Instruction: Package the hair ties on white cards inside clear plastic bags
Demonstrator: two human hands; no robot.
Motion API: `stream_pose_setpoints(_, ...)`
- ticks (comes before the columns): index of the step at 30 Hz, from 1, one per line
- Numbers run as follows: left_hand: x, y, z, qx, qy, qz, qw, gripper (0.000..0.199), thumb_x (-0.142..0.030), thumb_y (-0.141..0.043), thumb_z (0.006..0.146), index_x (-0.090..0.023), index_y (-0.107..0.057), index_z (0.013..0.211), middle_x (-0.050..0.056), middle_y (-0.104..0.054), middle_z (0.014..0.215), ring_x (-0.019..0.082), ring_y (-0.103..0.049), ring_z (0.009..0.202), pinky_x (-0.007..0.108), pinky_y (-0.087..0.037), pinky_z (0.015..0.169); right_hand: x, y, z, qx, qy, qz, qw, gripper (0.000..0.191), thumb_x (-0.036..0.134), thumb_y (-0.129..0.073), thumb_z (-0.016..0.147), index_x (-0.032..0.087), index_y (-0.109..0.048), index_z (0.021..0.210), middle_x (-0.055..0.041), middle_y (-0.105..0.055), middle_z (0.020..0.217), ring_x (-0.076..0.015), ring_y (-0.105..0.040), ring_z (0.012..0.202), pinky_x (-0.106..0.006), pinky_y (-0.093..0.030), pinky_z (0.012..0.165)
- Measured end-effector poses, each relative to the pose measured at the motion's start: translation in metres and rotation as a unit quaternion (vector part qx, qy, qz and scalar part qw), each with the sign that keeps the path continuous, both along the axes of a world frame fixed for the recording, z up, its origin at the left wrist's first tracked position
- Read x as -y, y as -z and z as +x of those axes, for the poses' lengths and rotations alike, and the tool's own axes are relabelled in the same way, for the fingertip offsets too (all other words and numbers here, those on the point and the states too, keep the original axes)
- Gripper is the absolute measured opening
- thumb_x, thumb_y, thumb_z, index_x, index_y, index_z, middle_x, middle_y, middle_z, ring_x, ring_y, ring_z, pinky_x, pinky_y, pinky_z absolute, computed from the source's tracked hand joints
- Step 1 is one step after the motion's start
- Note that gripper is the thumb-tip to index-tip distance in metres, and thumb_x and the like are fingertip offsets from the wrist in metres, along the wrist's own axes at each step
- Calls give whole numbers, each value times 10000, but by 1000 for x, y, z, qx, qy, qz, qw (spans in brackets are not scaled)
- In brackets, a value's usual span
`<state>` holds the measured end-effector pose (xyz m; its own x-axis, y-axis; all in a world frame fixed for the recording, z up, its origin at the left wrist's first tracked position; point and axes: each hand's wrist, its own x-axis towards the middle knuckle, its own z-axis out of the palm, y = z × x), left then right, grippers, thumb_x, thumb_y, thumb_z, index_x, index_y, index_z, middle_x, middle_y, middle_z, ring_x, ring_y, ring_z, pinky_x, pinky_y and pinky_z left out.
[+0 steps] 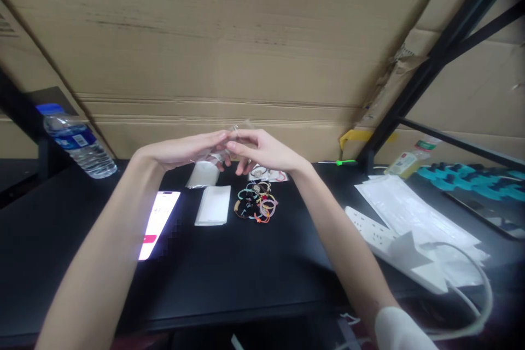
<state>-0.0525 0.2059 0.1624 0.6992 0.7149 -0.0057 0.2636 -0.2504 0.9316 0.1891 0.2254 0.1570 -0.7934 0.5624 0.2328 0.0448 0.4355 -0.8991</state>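
Note:
My left hand (191, 150) and my right hand (270, 149) meet above the back of the black table, fingers closed around a thin clear plastic bag (246, 123). Its upper edge shows above my fingers; its contents are hard to make out. Beneath my left hand lies a stack of clear plastic sleeves (204, 175). A stack of white cards (214, 205) is nearer to me. Below my right hand sits a loose pile of colourful hair ties (257, 205). Behind that pile lies a white card with hair ties (279, 176), partly hidden by my fingers.
A lit phone (162, 219) lies beside my left forearm. A water bottle (80, 142) leans at the far left. To the right are a white power strip (373, 235), white plastic bags (410, 205), a yellowish bottle (404, 164) and teal items (471, 180). Cardboard (229, 38) walls the back.

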Motion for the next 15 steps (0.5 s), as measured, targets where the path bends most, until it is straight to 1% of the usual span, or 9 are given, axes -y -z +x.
stream_pose_setpoints(2, 3, -3, 7, -13, 16, 14, 1000, 543, -643, -359, 1099, -235, -667, 1281, 123, -723, 1185, 278, -655, 1098, 373, -548, 926, 0, 2, -1, -8, -4, 6, 1000, 430, 491, -649, 1051, 186, -670, 1354, -78, -774, 1083, -109, -745, 704, -206, -629, 628)
stream_pose_setpoints(4, 4, -5, 12, -22, 28, 25, 999, 570, -655, -323, 1101, -230, -675, 1242, 125, -715, 1194, 270, -644, 1091, 359, -538, 907, -3, 4, 0, -17, -9, 13, 1000, 385, 469, -626, 1068, 179, -690, 1313, -69, -779, 1028, -106, -741, 698, -196, -614, 616)
stream_pose_setpoints(6, 3, -5, 14, -26, 37, 29, 999, 579, -657, -308, 1102, -231, -676, 1238, 127, -706, 1225, 269, -632, 1109, 354, -533, 909, -6, 5, 2, -16, -16, 14, 1000, 373, 474, -605, 1080, 179, -706, 1285, -62, -785, 976, -105, -740, 696, -187, -602, 611)
stream_pose_setpoints(8, 0, -3, 14, -25, 40, 28, 999, 576, -657, -309, 1101, -237, -678, 1241, 122, -706, 1235, 271, -625, 1120, 357, -533, 921, -9, 4, 5, -7, -16, 10, 1000, 381, 496, -594, 1084, 184, -719, 1264, -64, -793, 965, -108, -743, 702, -184, -594, 611)
stream_pose_setpoints(13, -9, 5, 7, -14, 5, 16, 1000, 567, -677, -335, 1088, -280, -686, 1291, 105, -707, 1289, 298, -621, 1169, 390, -526, 965, -9, -3, 16, 20, -38, -5, 999, 451, 565, -537, 1095, 199, -733, 1269, -91, -810, 1091, -115, -757, 740, -196, -603, 635)
stream_pose_setpoints(15, -10, 6, 8, -11, -4, 13, 1000, 566, -680, -348, 1084, -292, -672, 1337, 109, -698, 1330, 312, -620, 1191, 397, -523, 971, -10, -5, 19, 31, -40, -13, 999, 489, 587, -524, 1094, 187, -730, 1285, -89, -815, 1031, -118, -753, 727, -202, -607, 643)
